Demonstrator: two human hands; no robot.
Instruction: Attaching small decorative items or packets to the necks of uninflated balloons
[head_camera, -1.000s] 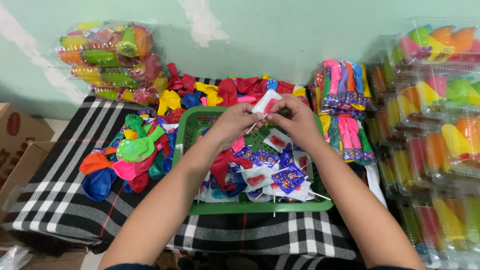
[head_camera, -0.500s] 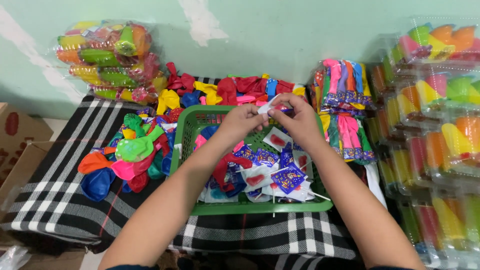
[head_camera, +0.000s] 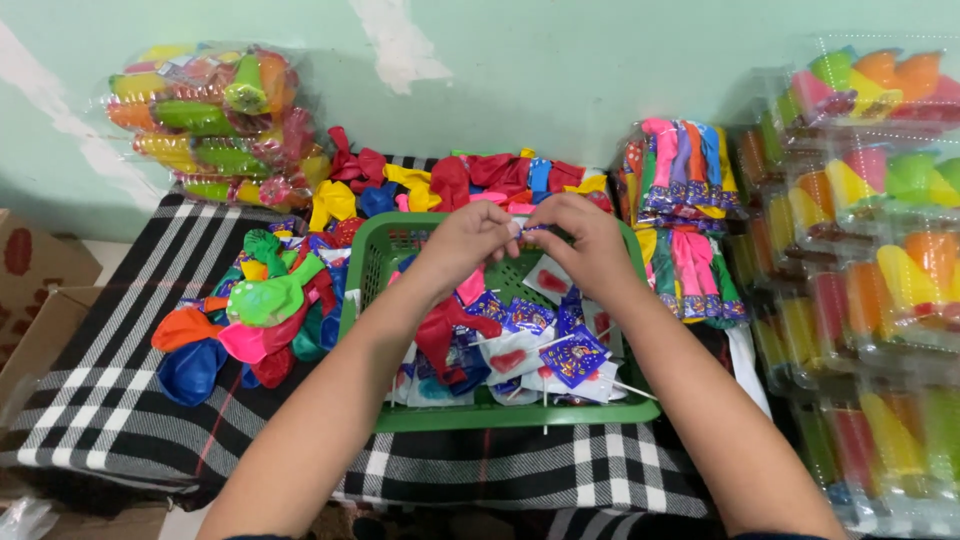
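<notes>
Over the green basket of wrapped lollipops, the left hand and right hand met fingertip to fingertip, both pinching one small packet between them, with loose balloons heaped on the checked cloth just beside
</notes>
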